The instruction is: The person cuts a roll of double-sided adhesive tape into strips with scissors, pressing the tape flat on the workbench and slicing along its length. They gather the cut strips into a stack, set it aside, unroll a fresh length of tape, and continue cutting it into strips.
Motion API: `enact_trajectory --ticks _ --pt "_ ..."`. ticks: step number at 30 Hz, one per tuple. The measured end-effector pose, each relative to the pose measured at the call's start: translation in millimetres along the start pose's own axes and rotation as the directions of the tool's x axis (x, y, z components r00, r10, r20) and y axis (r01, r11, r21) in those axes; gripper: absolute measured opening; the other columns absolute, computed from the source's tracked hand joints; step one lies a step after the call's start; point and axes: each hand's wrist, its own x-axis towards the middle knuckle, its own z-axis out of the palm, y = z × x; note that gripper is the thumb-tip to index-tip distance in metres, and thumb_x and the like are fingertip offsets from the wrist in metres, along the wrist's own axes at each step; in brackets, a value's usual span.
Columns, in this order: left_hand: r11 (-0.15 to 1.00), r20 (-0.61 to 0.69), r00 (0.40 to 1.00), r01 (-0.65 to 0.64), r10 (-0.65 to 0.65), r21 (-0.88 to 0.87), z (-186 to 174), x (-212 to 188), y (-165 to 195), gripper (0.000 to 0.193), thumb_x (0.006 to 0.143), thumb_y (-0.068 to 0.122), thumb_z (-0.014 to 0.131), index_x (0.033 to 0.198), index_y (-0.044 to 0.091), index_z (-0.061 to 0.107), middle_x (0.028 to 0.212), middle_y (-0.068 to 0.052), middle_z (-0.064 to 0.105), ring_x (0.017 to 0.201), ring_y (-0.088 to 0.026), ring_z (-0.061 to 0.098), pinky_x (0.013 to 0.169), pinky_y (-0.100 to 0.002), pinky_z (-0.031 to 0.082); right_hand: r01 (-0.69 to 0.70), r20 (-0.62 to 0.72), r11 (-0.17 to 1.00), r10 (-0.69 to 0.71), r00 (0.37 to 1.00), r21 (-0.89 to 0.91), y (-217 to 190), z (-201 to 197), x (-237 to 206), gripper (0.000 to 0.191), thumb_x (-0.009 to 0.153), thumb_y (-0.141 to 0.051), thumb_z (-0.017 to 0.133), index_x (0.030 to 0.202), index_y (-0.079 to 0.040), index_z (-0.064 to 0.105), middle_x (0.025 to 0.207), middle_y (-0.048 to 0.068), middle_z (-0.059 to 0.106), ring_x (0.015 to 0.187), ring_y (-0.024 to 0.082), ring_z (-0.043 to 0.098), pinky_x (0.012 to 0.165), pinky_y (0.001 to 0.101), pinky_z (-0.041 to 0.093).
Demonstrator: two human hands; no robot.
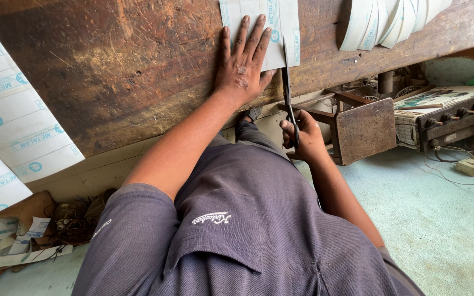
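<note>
— Wood, old and scratched all over: that is the workbench (pixel 116 71), and the person leans over it in a grey shirt (pixel 248 235).

— Where are the hands?

— Well apart in their work. The left hand (pixel 243 64) lies flat at twelve o'clock, fingers spread, pressing down a pale sheet (pixel 283 24) with light blue print. The right hand (pixel 302 131) is lower, off the bench edge at about one o'clock from the chest, closed round the handles of black scissors (pixel 287 90).

— And the blades?

— They point up toward twelve, running along the sheet just right of the left hand's thumb side (I cannot tell how far the blades are parted, they look like one dark line).

— What else is about?

— At nine o'clock, large sheets (pixel 12 126) of the same pale stuff hang over the bench. At one o'clock on the bench top, a fan of curved cut strips (pixel 390 22). Below that, at three o'clock, a small wooden stool (pixel 364 130), and beyond it a dark box with knobs (pixel 456 118) on the greenish floor (pixel 445 219). At eight o'clock, offcuts (pixel 12 241) and a tangle of cord.
</note>
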Motion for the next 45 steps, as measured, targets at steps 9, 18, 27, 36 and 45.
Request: enact_trajectory --ticks 9,18,27,36,45 --pt "1.0 -0.01 1.0 -0.013 0.013 0.023 -4.1 -1.5 0.4 0.086 0.108 0.058 0.053 0.17 0.009 0.018 0.175 -0.012 0.001 0.161 -0.036 0.002 0.126 -0.069 0.0 -0.007 0.011 0.999 0.008 1.0 -0.043 -23.7 2.9 36.9 0.042 0.094 -0.036 0.076 0.106 -0.003 0.054 0.074 0.005 0.064 0.061 0.013 0.064 0.056 0.0283 0.054" --pt "1.0 -0.014 1.0 -0.008 0.009 0.006 -7.5 -2.9 0.2 0.086 0.108 0.059 0.051 0.17 0.009 0.018 0.175 -0.013 0.002 0.161 -0.037 0.003 0.126 -0.07 0.0 0.022 -0.01 0.998 -0.022 1.0 -0.062 -25.1 8.8 41.9 0.039 0.095 -0.036 0.077 0.103 -0.005 0.054 0.071 0.003 0.061 0.058 0.012 0.062 0.054 0.0272 0.051" --pt "1.0 0.005 1.0 -0.003 0.003 0.008 -3.4 -1.6 -1.3 0.086 0.108 0.059 0.048 0.17 0.009 0.016 0.175 -0.012 0.002 0.161 -0.037 0.003 0.126 -0.07 -0.001 0.033 -0.039 0.998 -0.036 0.999 -0.059 -24.5 11.7 41.7 0.042 0.088 -0.034 0.081 0.101 -0.004 0.054 0.075 0.007 0.072 0.052 0.01 0.058 0.048 0.0249 0.048" --pt "1.0 0.052 0.999 0.011 -0.01 -0.02 -9.4 -1.5 -0.3 0.085 0.108 0.059 0.046 0.17 0.009 0.016 0.175 -0.012 0.002 0.162 -0.036 0.002 0.127 -0.069 -0.002 0.087 -0.027 0.991 -0.09 0.996 -0.104 -22.9 10.3 35.8 0.044 0.091 -0.034 0.083 0.099 -0.002 0.054 0.069 0.006 0.063 0.051 0.011 0.056 0.046 0.0262 0.046" --pt "0.998 -0.03 0.999 -0.017 0.015 -0.059 -17.9 -4.5 0.5 0.081 0.11 0.057 0.051 0.169 0.009 0.021 0.175 -0.012 0.006 0.162 -0.036 0.005 0.127 -0.069 0.002 -0.012 0.017 1.0 0.012 1.0 0.0 -48.9 8.6 70.0 0.046 0.093 -0.04 0.077 0.107 -0.004 0.052 0.075 0.004 0.063 0.059 0.014 0.063 0.056 0.0301 0.056"
